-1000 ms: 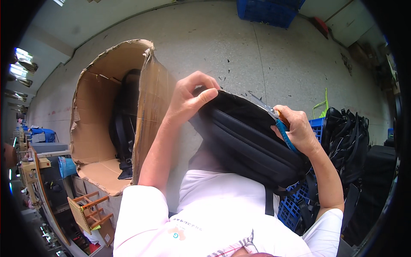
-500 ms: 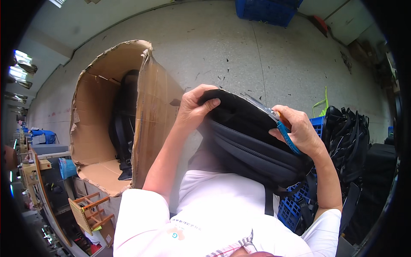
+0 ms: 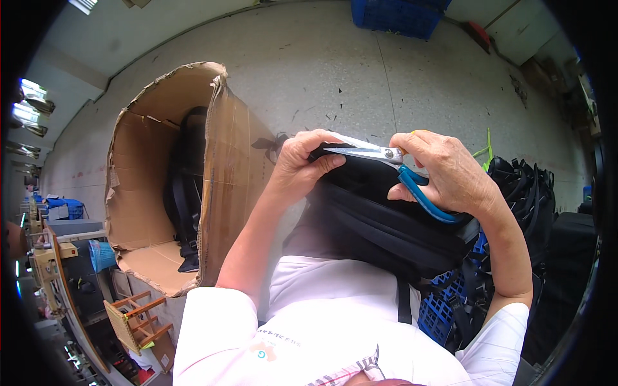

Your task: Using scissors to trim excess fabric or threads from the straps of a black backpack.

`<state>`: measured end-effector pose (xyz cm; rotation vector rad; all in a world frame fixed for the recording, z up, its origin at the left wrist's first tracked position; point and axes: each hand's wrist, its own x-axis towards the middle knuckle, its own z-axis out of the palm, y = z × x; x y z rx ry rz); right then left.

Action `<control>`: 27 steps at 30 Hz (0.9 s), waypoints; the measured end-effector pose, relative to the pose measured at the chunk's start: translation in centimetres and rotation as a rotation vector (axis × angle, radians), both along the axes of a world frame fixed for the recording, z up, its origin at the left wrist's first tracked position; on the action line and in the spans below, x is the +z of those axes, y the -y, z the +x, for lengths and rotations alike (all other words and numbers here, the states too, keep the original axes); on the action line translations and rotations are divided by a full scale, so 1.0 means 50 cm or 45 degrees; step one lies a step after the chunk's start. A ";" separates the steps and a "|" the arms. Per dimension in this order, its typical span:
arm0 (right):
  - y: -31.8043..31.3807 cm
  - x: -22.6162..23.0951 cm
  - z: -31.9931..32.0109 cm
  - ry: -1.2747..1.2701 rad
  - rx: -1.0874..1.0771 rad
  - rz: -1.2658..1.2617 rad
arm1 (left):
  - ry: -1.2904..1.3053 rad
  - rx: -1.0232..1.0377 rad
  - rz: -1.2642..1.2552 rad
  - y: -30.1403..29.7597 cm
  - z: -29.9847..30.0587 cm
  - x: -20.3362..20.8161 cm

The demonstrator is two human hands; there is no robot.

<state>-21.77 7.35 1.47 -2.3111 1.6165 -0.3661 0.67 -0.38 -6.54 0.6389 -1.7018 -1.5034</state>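
Note:
A black backpack [image 3: 386, 225] lies on my lap in the middle of the view. My left hand [image 3: 302, 166] grips its top edge, fingers curled over the fabric. My right hand [image 3: 450, 172] holds a pair of scissors [image 3: 386, 161] with blue handles. The metal blades lie flat along the bag's top edge and point toward my left hand.
A large open cardboard box [image 3: 193, 186] stands at my left with black bags inside. A pile of black bags [image 3: 528, 199] lies at my right over a blue crate [image 3: 444, 309]. Another blue crate [image 3: 399, 16] sits far across the grey concrete floor.
My left hand has shifted along the bag's top edge and regripped it. The scissors in my right hand have swung down flat onto that edge, blades now toward my left hand.

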 end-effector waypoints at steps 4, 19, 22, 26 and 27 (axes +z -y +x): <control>0.000 -0.001 0.000 -0.007 0.034 -0.026 | -0.012 0.006 -0.153 -0.001 -0.003 -0.001; -0.164 -0.068 -0.157 1.326 -0.671 0.245 | -0.527 0.225 0.509 0.080 0.097 -0.038; -0.222 -0.128 -0.137 1.665 -0.640 0.202 | -0.420 0.309 0.557 0.092 0.083 -0.034; -0.224 -0.125 -0.108 1.463 -0.635 0.092 | -0.334 0.369 0.536 0.094 0.075 -0.023; -0.220 -0.114 -0.099 1.371 -0.710 0.102 | -0.329 0.333 0.557 0.095 0.075 -0.023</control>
